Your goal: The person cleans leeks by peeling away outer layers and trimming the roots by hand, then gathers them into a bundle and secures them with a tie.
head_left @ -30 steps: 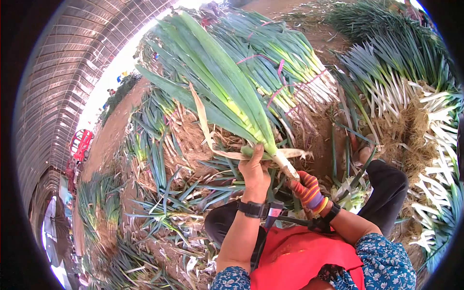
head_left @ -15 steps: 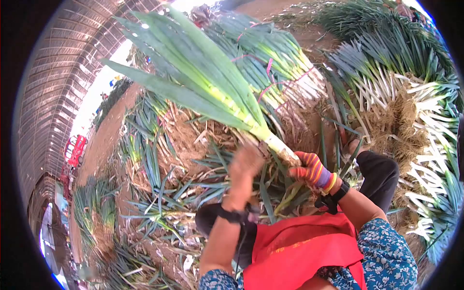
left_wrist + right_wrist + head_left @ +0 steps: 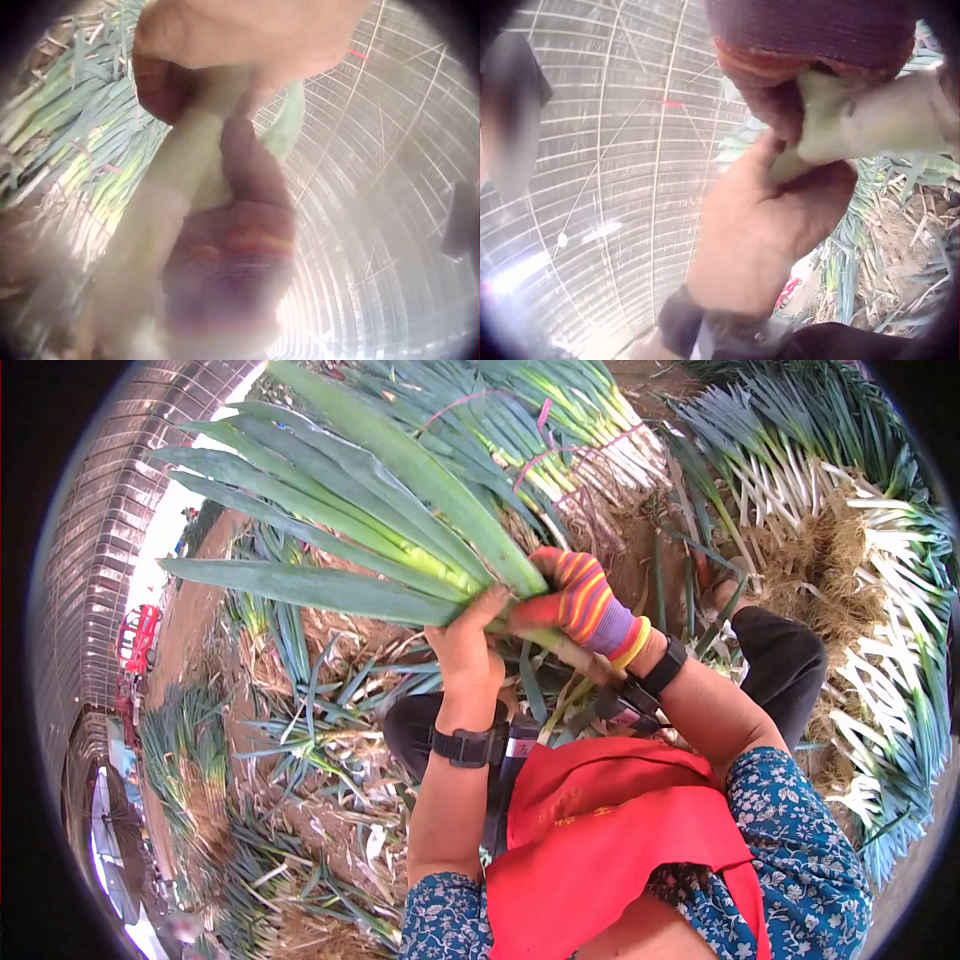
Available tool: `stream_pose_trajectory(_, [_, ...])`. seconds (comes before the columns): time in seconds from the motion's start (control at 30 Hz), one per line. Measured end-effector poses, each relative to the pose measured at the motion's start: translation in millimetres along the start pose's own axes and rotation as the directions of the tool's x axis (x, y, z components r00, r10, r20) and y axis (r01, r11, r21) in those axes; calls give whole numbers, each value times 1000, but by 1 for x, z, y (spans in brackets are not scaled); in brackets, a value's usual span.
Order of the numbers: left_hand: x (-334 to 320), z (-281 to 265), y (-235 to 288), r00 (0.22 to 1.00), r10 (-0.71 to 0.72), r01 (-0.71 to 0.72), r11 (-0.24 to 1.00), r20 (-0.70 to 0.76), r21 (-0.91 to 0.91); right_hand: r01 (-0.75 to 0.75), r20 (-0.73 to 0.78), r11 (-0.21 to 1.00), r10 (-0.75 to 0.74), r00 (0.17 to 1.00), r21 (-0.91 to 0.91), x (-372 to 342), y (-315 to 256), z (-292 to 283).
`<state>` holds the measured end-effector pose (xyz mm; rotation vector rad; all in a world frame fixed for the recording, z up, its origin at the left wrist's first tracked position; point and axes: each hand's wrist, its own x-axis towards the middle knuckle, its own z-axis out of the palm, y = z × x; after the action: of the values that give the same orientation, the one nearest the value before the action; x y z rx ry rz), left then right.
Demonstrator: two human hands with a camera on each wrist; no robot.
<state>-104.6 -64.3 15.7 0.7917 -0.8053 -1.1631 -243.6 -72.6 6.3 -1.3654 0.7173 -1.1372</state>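
Note:
A large leek [image 3: 400, 555] slants across the head view, its broad green leaves fanned to the upper left and its pale stem toward the lap. The bare left hand [image 3: 470, 650] grips it where leaves and stem meet, thumb on top. The right hand [image 3: 585, 605], in a striped glove with bare-looking fingertips, pinches the same area close beside it. In the left wrist view the stem [image 3: 142, 225] runs past both hands. From the right wrist view, the left hand [image 3: 750, 225] wraps the leek just under the gloved right hand [image 3: 810, 45].
Tied leek bundles [image 3: 610, 455] lie on the soil beyond the hands. More leeks with white stems [image 3: 890, 630] and a heap of roots [image 3: 820, 570] are on the right. Loose leaves [image 3: 330, 710] litter the ground at left. A red apron [image 3: 610, 820] covers the lap.
The left hand left the stem and now grips the leek again, higher up. The right hand moved from the stem's lower end up beside it. The leaves are spread wider and lower left.

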Motion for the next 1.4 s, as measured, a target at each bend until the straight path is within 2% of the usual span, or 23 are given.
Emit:
stream_pose_trajectory(0.07, [-2,-2,2,995,-28,36,995,-91,93,202,-76,887,-255,964,-416,-8,2,9])
stream_pose_trajectory(0.1, [-4,0,6,992,-41,50,996,-119,73,329,-65,825,-400,914,-459,-13,10,13])
stream_pose_trajectory(0.13, [-3,1,8,988,-52,60,997,-143,55,330,-64,828,-400,914,-454,-19,9,11])
stream_pose_trajectory(0.2, [1,-3,8,985,66,-51,994,-158,92,178,-69,735,-293,954,-654,-42,2,-3])
stream_pose_trajectory(0.27, [11,-13,17,970,42,-20,996,-241,91,40,-24,903,-56,998,-428,-69,-16,-11])
stream_pose_trajectory(0.33, [22,-37,23,957,24,8,994,-289,110,-186,39,932,208,977,-310,-93,-3,-45])
stream_pose_trajectory(0.4, [28,-56,31,952,105,-80,992,-287,99,-191,-60,850,186,981,-491,-118,46,-86])
stream_pose_trajectory(0.47, [26,-67,44,971,83,-75,996,-223,42,-257,-146,297,350,925,-920,-157,130,-150])
stream_pose_trajectory(0.5, [22,-67,48,977,88,-86,996,-192,22,-257,-146,299,346,927,-919,-164,141,-158])
stream_pose_trajectory(0.57, [21,-69,49,982,100,-101,995,-158,6,-205,-205,-8,120,971,-979,-168,152,-166])
stream_pose_trajectory(0.63, [20,-73,40,986,28,-34,999,-162,-37,-36,-149,423,-237,960,-905,-123,103,-131])
stream_pose_trajectory(0.7, [16,-64,36,992,17,-24,999,-124,-49,95,-72,704,-203,976,-704,-88,54,-97])
stream_pose_trajectory(0.8, [11,-54,28,993,0,-8,998,-114,-69,151,-46,821,-211,976,-550,-70,49,-72])
stream_pose_trajectory(0.83, [8,-54,26,994,0,-5,999,-113,-43,-158,-70,923,142,987,-350,-72,47,-67])
stream_pose_trajectory(0.87, [7,-55,23,994,-1,0,1000,-111,-16,-472,-15,871,475,880,-137,-74,46,-62])
stream_pose_trajectory(0.9, [4,-58,21,993,-43,40,999,-113,-29,-327,-91,934,316,944,-144,-80,53,-54])
stream_pose_trajectory(1.0, [3,-67,16,985,-167,167,986,-43,-1,-352,-79,933,358,930,80,-93,55,-37])
stream_pose_trajectory(1.03, [2,-65,15,985,-169,170,985,-35,4,-431,14,845,451,893,315,-100,59,-32])
stream_pose_trajectory(1.07, [-2,-60,12,986,-164,164,986,-25,24,-472,150,824,448,881,313,-101,63,-32])
stream_pose_trajectory(1.13, [-4,-49,7,987,-162,162,986,-7,39,-384,-37,915,391,920,125,-107,68,-23])
stream_pose_trajectory(1.2, [-9,-37,9,974,-228,226,971,15,72,-119,-143,992,110,984,-51,-103,75,-27])
stream_pose_trajectory(1.27, [-11,-39,0,978,-197,152,903,72,403,-100,-188,980,67,980,-173,-96,75,-27])
stream_pose_trajectory(1.4, [-16,-27,-9,962,-255,211,922,99,326,-63,-252,966,-2,968,-250,-89,78,-23])
